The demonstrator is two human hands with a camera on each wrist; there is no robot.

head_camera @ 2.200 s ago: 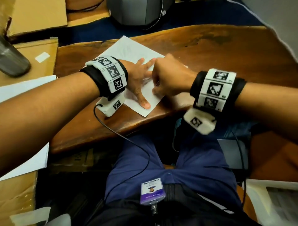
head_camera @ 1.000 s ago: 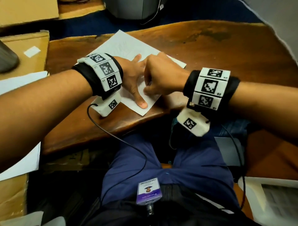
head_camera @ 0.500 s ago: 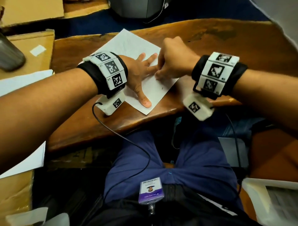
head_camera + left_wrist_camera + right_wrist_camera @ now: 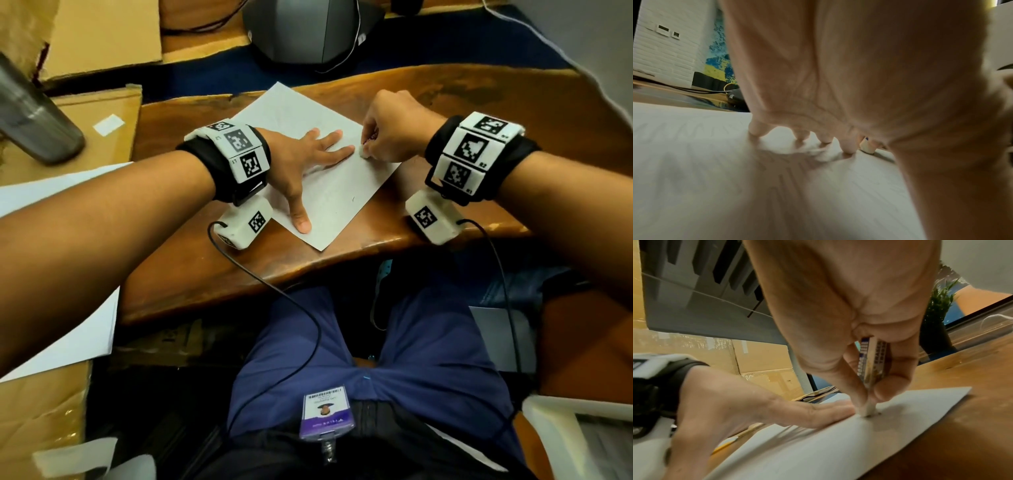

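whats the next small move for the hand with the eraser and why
Probably a short rubbing stroke of the white sleeved eraser away from the left hand: the right hand pinches it with its tip on the white paper sheet, beside the flat fingers that pin the sheet to the brown wooden table.

an office, going by the wooden desk (image 4: 479, 113), cardboard boxes (image 4: 99, 37) and hanging id badge (image 4: 326, 416).

Sheet (image 4: 342, 192): matt white paper. Eraser (image 4: 872, 360): printed sleeve. Table (image 4: 496, 113): glossy varnished wood; far-left flask (image 4: 34, 120): brushed metal.
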